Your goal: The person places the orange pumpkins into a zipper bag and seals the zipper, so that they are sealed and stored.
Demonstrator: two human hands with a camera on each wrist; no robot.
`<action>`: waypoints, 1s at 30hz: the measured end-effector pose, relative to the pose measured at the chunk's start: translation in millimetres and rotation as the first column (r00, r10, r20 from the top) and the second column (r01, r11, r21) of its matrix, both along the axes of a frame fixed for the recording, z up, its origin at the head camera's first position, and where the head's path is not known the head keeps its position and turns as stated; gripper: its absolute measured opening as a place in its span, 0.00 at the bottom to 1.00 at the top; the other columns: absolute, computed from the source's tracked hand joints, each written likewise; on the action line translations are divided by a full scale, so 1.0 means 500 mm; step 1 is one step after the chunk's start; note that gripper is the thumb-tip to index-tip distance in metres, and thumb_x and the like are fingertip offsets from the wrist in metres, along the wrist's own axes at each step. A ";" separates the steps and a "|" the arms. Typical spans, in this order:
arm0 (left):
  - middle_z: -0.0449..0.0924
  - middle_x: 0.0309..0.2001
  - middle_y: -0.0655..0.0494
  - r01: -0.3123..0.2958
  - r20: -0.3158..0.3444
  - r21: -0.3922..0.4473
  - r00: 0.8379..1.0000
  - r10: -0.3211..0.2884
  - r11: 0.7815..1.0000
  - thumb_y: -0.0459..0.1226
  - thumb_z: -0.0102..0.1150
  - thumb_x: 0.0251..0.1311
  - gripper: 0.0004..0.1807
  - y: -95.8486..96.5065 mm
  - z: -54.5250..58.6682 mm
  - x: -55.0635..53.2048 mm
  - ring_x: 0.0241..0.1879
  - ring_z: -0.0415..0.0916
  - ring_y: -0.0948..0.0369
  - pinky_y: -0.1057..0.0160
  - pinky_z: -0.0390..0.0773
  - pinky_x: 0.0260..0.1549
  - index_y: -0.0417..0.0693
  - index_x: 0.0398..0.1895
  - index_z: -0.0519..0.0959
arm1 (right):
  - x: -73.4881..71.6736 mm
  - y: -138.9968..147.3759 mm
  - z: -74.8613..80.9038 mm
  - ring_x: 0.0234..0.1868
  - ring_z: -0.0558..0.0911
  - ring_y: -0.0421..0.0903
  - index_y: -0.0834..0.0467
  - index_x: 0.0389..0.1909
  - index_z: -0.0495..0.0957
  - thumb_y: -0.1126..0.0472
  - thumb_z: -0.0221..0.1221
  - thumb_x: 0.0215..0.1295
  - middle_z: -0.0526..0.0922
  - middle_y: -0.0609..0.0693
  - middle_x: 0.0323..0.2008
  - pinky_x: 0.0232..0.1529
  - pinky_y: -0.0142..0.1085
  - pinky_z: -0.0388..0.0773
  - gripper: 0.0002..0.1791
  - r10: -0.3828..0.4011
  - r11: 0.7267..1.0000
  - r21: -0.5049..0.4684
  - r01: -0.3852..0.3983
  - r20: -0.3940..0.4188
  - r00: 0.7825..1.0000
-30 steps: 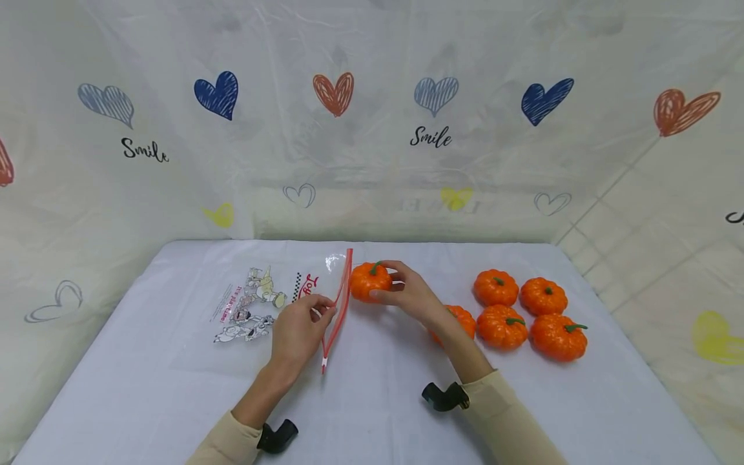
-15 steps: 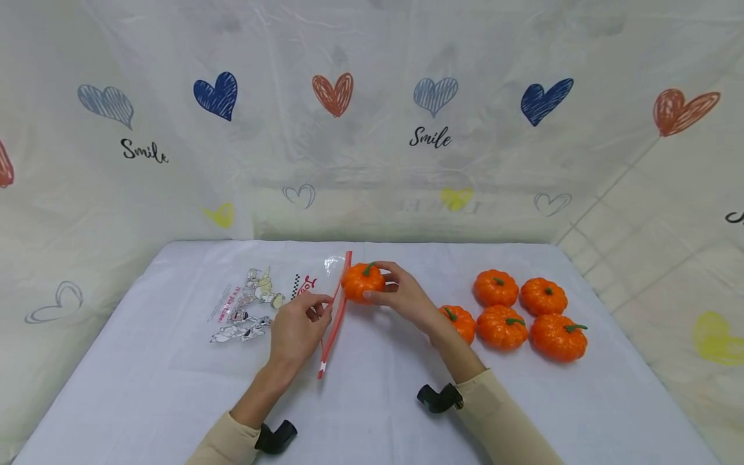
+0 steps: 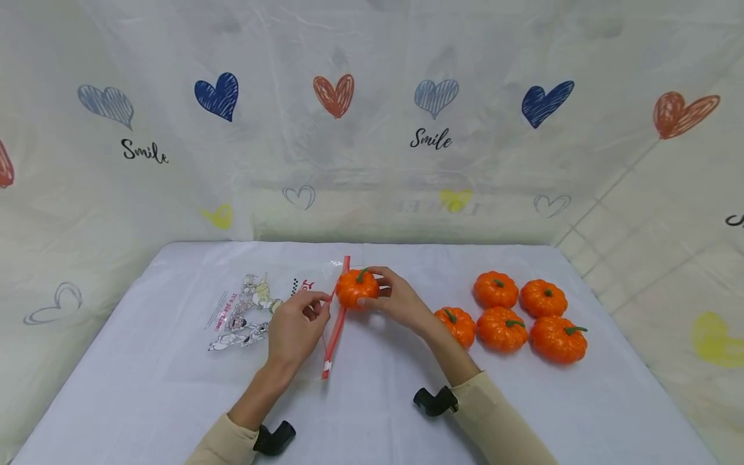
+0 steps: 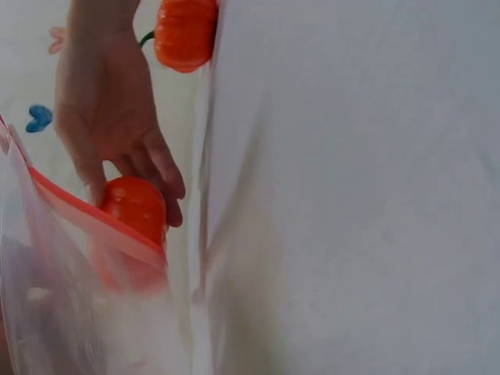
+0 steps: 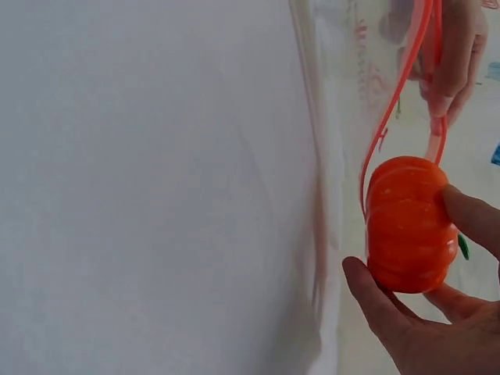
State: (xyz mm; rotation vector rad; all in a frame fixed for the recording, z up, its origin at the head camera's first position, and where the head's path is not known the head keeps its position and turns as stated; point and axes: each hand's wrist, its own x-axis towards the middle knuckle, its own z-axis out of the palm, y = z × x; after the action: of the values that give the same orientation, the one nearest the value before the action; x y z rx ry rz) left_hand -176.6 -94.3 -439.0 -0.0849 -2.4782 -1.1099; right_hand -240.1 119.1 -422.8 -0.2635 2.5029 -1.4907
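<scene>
A clear printed zip bag (image 3: 238,316) with a red zip edge lies on the left half of the table. My left hand (image 3: 298,329) pinches the upper lip of its mouth, so the edge stands parted in the right wrist view. My right hand (image 3: 401,300) grips a small orange pumpkin (image 3: 356,289) with a green stem, thumb on the near side and fingers behind. The pumpkin is right at the bag's mouth; in the left wrist view its lower part shows through the plastic behind the red zip strip (image 4: 101,223).
Several more orange pumpkins (image 3: 502,328) sit in a loose group on the right of the white-covered table (image 3: 372,413). Behind the table hangs a pale sheet (image 3: 372,161) printed with hearts. Each wrist carries a black camera mount (image 3: 436,402).
My right hand has carried the pumpkin a little left, from beside the bag's red edge to overlapping it. My left hand keeps its pinch, shifting slightly left.
</scene>
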 end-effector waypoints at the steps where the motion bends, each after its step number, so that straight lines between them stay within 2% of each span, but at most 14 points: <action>1: 0.80 0.27 0.57 0.001 0.002 0.003 1.000 -0.001 1.000 0.37 0.72 0.62 0.07 0.000 0.001 0.000 0.28 0.74 0.62 0.72 0.75 0.25 0.51 0.42 0.90 | 0.000 -0.001 -0.001 0.62 0.81 0.57 0.48 0.72 0.71 0.57 0.71 0.65 0.77 0.56 0.67 0.64 0.52 0.81 0.35 0.004 1.000 -0.002 -0.004 -0.001 1.000; 17: 0.81 0.27 0.57 0.012 0.000 -0.002 1.000 -0.012 1.000 0.37 0.71 0.63 0.07 -0.010 0.006 -0.002 0.28 0.75 0.61 0.71 0.74 0.25 0.50 0.43 0.90 | 0.007 -0.015 -0.004 0.60 0.82 0.57 0.49 0.74 0.69 0.53 0.70 0.65 0.77 0.57 0.67 0.63 0.53 0.81 0.36 0.105 0.993 -0.046 -0.104 0.007 0.994; 30: 0.82 0.29 0.56 0.037 0.031 0.030 0.999 -0.038 0.999 0.38 0.70 0.64 0.09 -0.013 0.020 0.002 0.30 0.76 0.60 0.71 0.75 0.26 0.49 0.46 0.90 | 0.007 -0.025 -0.013 0.60 0.83 0.56 0.50 0.74 0.70 0.53 0.71 0.65 0.78 0.56 0.66 0.62 0.52 0.82 0.37 0.085 0.996 -0.028 -0.084 0.021 0.996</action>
State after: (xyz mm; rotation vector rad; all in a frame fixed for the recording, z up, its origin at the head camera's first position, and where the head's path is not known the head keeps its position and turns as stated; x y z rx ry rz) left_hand -175.8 -100.7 -429.1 -0.1066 -2.4964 -1.1717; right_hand -236.6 106.6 -429.3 -0.3512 2.4239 -1.4875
